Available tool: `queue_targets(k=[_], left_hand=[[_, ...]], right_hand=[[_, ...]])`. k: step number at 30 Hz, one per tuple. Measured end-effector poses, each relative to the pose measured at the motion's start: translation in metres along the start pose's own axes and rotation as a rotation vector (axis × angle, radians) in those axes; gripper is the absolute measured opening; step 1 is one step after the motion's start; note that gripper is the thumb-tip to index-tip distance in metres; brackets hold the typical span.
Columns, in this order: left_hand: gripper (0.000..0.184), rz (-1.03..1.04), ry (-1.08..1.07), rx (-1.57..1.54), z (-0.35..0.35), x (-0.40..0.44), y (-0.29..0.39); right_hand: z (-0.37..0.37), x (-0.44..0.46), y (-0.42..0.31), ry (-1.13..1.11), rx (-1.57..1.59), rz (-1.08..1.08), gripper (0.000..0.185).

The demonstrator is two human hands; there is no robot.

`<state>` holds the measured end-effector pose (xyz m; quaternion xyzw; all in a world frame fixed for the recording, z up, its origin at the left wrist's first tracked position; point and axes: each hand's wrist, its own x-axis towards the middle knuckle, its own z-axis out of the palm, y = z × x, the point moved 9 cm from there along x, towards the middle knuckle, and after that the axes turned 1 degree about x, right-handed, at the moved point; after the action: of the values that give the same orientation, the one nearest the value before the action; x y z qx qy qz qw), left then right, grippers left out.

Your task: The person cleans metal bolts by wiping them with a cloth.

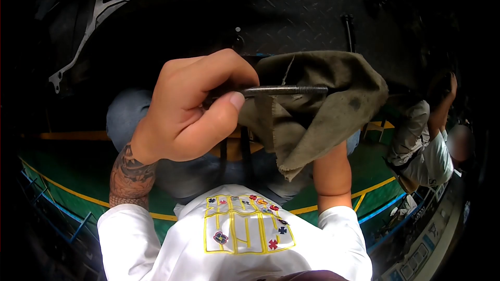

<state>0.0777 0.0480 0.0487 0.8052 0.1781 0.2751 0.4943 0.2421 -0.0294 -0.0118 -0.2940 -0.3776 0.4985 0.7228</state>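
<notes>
My left hand (192,109) is closed, pinching a long dark steel bolt (281,90) between thumb and fingers. The bolt lies about level, its threaded end pointing right, while its other end is hidden in my hand. Around and behind the threaded end hangs an olive-brown cloth rag (349,86), creased and dark-spotted, with a frayed edge. My right forearm (333,174) comes up beneath the rag, which covers my right hand and holds its fingers out of sight. The rag is held up on that hand, close to the threads.
A flat metal gasket-like piece (96,13) with holes curves across the upper left. Dark textured plate (307,15) lies ahead, with another bolt-like part (349,31) on it. At the right, another person (429,151) is bent low. Yellow and blue rails (67,195) edge the green floor (78,161).
</notes>
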Motion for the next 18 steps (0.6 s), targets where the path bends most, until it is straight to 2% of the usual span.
queue_targets(k=[12,18], left_hand=[[0.028,0.101,0.06,0.124,-0.002,-0.001,0.011],[0.032,0.295,0.12,0.282,-0.004,-0.004,0.023]], right_hand=[[-0.001,-0.004,0.003,-0.014,-0.069,0.046,0.035],[-0.005,-0.002,0.011,-0.013,-0.088,0.102,0.035]])
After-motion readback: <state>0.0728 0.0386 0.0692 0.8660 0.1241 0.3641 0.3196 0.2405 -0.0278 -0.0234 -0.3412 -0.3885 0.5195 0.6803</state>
